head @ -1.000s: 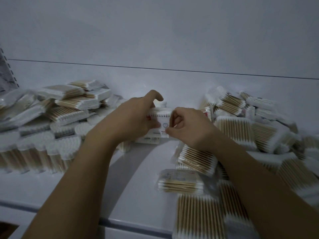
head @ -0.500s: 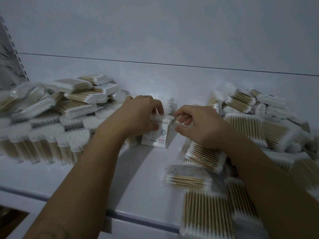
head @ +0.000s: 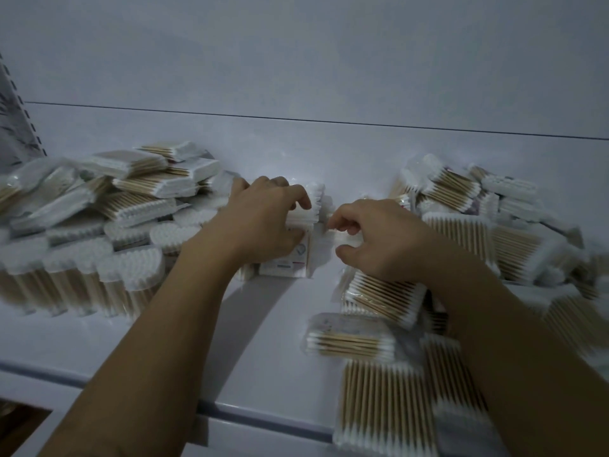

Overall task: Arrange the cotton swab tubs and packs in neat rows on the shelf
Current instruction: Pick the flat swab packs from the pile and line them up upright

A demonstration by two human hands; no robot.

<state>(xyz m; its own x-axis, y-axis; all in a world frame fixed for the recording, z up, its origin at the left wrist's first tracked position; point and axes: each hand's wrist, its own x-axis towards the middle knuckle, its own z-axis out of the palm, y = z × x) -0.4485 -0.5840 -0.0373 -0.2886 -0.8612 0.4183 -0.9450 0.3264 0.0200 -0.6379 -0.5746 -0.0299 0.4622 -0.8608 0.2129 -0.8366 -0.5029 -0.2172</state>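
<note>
The labelled pack stands upright in the middle of the shelf, near the back. From here I see the left hand curled over its top, a narrow grip with thumb and fingers clamped on it. The right hand pinches white wrapping at the labelled pack's right side, its grip almost closed. Tubs stand crowded to the left, and loose packs are heaped on the right.

Left grip held upright pack from above on shelf; right grip pinched its right edge. Tubs stood left, loose packs piled right.
</note>
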